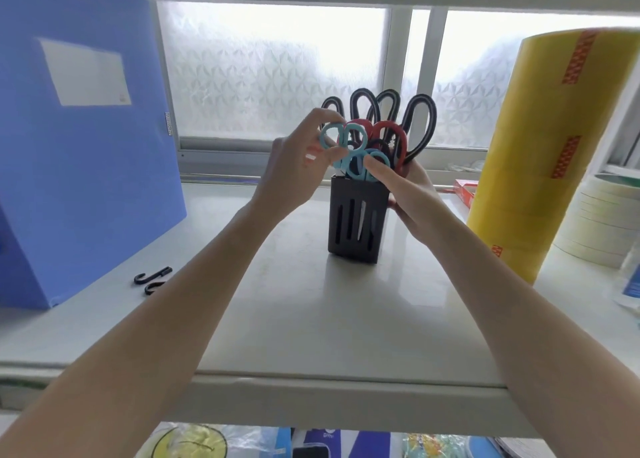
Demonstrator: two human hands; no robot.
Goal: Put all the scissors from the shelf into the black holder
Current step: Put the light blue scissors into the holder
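The teal scissors (pixel 341 142) sit handle-up in the black holder (pixel 356 222) among red and black pairs; the left hand (pixel 298 166) pinches their loop to seat them; the right hand (pixel 405 194) clasps the holder, steadying it on the shelf (pixel 311 319).

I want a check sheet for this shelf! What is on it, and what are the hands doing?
Surface: pale shelf, bare in the middle.
Job's things: black holder upright, filled with black, red and teal scissors, handles up.
Clutter: blue folder, black hooks, yellow tape rolls, white tape rolls, red box.
Hands: left hand pinches a teal handle; right hand steadies the holder.
Cables: nothing seen.
Surroundings: frosted window behind; a lower shelf with items too cut off to name.
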